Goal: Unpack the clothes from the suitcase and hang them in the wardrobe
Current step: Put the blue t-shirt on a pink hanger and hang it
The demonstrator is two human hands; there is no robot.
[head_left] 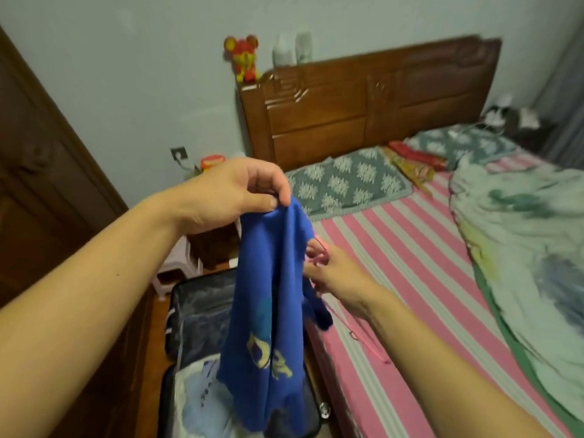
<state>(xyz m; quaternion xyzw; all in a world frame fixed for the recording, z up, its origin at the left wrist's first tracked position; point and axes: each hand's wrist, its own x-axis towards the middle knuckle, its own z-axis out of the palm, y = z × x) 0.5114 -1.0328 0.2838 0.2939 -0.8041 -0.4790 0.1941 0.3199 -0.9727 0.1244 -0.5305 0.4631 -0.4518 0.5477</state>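
Left hand (234,192) pinches blue garment (271,298) by its top edge, thumb & fingertips closed on the cloth; it hangs limp over the open suitcase (196,311) at 6 o'clock. Right hand (331,273), at 3 o'clock of the garment, holds a thin pink hanger (363,339) lying on the bed (410,248), fingers curled on it. We judge the fabric light, soft, floppy, w/ no stiffness, so we'd grip at the shoulders/neckline & spread before threading the hanger. Wardrobe (38,172) stands at 9 o'clock.

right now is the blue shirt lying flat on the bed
No, the left hand pinches the blue shirt by its top, so it hangs over the open suitcase.
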